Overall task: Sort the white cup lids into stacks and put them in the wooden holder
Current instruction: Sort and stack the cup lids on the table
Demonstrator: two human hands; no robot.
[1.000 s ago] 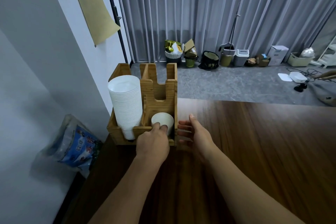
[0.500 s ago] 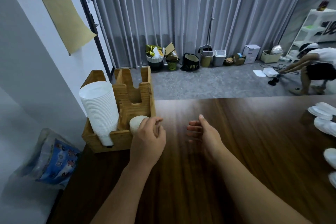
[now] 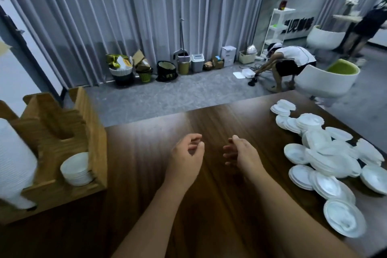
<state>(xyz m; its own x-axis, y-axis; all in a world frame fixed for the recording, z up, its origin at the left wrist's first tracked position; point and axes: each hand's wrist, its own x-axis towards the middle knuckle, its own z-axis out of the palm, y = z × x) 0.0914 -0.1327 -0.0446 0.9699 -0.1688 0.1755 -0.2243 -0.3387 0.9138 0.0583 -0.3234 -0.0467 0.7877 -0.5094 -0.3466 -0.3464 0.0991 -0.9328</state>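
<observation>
Lids untouched, fingers loosely curled

Grey curtains, grey floor

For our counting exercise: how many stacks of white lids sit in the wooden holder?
2: a tall stack in the holder's left slot, a short stack in its front slot. Others may be hidden.

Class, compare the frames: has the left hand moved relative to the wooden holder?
Yes. The left hand has drawn right, away from the wooden holder, and now holds nothing.
</observation>
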